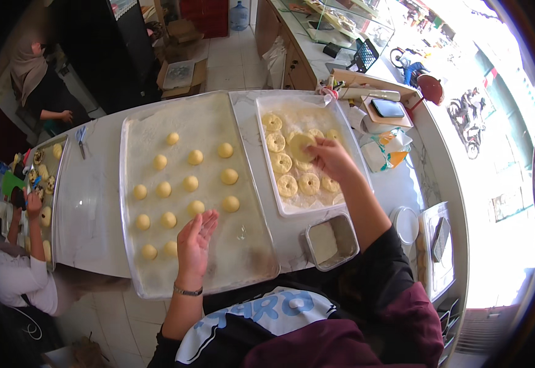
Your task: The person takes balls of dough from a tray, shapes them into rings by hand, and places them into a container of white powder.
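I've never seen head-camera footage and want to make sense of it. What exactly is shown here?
There is no machine: a camera on a person's head looks down, and its wide lens bends straight edges near the rim. The two bare hands in the middle are the wearer's own. The right hand holds a flat, round piece of dough above a white tray of dough rings. The left hand seems empty, open over a large metal tray with dough balls. Both trays lie on a counter. The hands at far left belong to somebody else.
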Demonstrator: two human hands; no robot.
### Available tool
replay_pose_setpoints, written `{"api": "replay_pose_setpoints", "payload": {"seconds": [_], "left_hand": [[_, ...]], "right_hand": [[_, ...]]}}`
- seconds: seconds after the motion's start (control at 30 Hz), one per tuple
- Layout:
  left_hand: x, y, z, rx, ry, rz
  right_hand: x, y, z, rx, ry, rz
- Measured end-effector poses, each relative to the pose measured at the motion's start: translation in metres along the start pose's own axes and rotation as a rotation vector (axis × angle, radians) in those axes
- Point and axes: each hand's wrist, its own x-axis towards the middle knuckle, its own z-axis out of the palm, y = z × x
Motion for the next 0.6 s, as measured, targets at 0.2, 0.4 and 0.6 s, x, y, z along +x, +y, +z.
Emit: {"api": "replay_pose_setpoints", "payload": {"seconds": [0.2,0.4,0.6], "left_hand": [[-0.011,-0.015,-0.024,-0.08,0.162,-0.092],[-0.013,-0.005,-0.031,-0.06,0.267,-0.066],[-0.014,-0.004,-0.035,-0.065,0.274,-0.076]], "right_hand": [[0.114,0.003,-0.063,-0.124,0.163,-0.043],[0.171,0.017,-0.052,-0.451,0.206,0.039],[0.173,0.009,-0.067,-1.033,0.292,-0.285]]}}
